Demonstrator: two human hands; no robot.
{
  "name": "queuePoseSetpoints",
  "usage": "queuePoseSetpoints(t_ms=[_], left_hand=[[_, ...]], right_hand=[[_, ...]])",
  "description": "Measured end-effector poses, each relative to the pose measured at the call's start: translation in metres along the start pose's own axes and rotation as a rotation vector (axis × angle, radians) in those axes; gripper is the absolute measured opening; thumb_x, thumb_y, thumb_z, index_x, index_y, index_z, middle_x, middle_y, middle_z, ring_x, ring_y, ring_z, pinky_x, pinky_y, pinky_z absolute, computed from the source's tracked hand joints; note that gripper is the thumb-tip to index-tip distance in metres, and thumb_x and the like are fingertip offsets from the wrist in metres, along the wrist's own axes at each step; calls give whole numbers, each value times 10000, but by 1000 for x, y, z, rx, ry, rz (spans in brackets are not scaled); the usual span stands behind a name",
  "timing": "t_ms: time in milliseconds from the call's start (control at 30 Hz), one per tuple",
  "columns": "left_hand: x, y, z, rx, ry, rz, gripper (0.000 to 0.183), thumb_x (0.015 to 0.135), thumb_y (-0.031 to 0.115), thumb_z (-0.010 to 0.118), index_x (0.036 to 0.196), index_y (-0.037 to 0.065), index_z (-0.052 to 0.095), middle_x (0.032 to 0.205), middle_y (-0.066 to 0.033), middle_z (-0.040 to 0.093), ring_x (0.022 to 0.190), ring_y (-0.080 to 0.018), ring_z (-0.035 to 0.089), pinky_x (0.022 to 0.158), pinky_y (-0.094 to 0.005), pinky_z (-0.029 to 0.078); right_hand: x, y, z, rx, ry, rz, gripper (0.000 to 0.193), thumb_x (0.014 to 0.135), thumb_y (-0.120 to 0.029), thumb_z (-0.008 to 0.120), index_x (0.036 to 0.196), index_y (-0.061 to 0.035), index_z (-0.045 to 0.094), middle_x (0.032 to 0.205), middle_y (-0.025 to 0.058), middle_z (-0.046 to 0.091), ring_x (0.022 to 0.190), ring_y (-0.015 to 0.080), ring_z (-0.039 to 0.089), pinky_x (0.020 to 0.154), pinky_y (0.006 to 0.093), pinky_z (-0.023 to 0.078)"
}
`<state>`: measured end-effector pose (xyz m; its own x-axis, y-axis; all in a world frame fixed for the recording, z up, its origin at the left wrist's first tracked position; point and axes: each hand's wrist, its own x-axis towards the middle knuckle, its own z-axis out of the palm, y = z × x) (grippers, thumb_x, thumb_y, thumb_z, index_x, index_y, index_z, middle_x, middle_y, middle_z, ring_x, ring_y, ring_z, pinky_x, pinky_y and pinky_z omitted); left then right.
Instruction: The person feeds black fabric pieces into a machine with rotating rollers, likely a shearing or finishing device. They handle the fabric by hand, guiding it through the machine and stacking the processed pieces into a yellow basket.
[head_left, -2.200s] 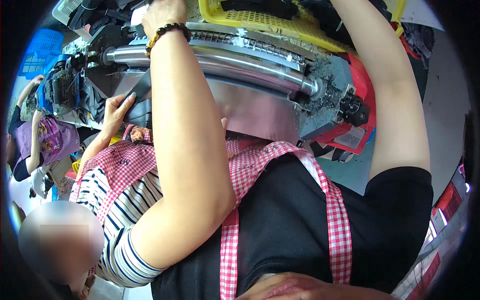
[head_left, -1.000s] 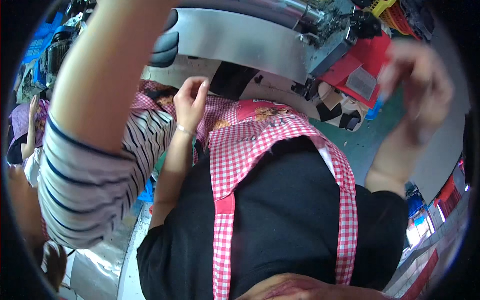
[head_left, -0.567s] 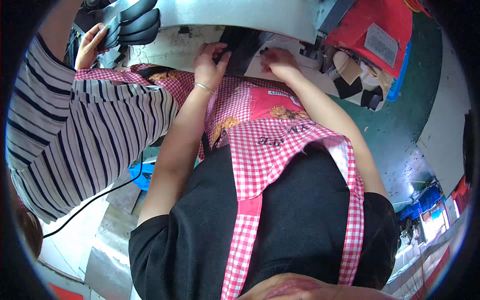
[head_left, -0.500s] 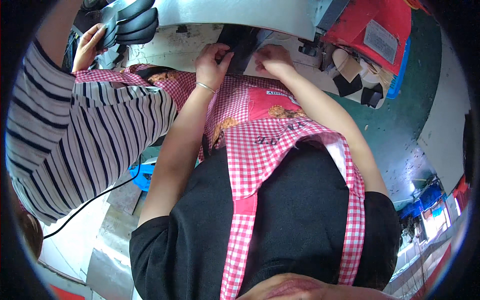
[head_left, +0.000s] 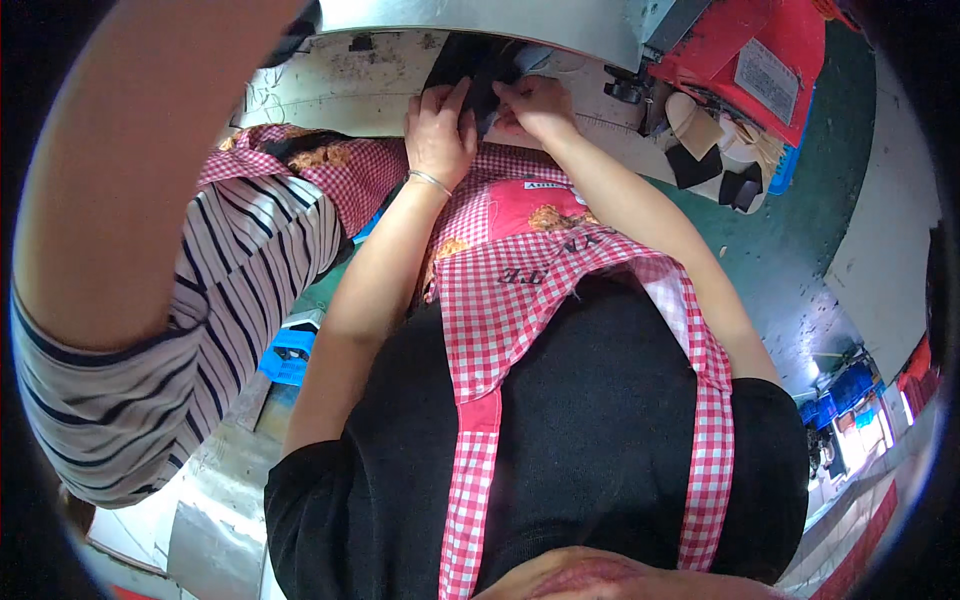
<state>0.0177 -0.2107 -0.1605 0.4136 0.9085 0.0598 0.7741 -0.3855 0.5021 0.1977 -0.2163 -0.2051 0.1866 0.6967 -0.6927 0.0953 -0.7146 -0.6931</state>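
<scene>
On the pale worktop in front of me lies a black piece of sheet material (head_left: 462,62), fabric or leather, partly under a large grey-white machine body (head_left: 480,14). My left hand (head_left: 440,132), with a bangle at its wrist, bends its fingers over the left edge of this piece, the thumb turned inward. Across from it, my right hand (head_left: 540,106) pinches the piece's right side between thumb and fingers. Both hands are close together at the worktop's near edge. Where the piece runs beneath the machine, it is hidden.
A co-worker's bare arm (head_left: 165,150) and striped sleeve (head_left: 110,410) fill the left side, close to my left arm. To the right sit a red machine part (head_left: 735,60), black scraps (head_left: 692,167) and a blue crate (head_left: 786,172). Another blue container (head_left: 286,357) is low at left.
My left hand has moved slightly right and down onto the black piece; my right hand has turned and now pinches it. The co-worker's arm swung forward, and their stack of black pads left view.
</scene>
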Motion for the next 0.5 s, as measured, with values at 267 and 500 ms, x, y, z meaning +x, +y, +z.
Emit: queuePoseSetpoints(t_ms=[267,500], left_hand=[[-12,24,-10,117,-7,57,623,788,169,719,1401,204,621,1276,-78,580,1163,-325,522,974,-500,398],[-9,15,-4,-30,42,53,453,855,147,697,1304,194,664,1225,-57,641,1158,-302,564,966,-458,413]], right_hand=[[-8,0,2,-87,70,-41,523,864,-561,761,790,-44,773,700,99,747,623,171,739,649,338,594],[-1,0,-2,-169,42,-83,571,845,-602,773,764,-37,760,700,89,747,645,181,745,637,338,595]])
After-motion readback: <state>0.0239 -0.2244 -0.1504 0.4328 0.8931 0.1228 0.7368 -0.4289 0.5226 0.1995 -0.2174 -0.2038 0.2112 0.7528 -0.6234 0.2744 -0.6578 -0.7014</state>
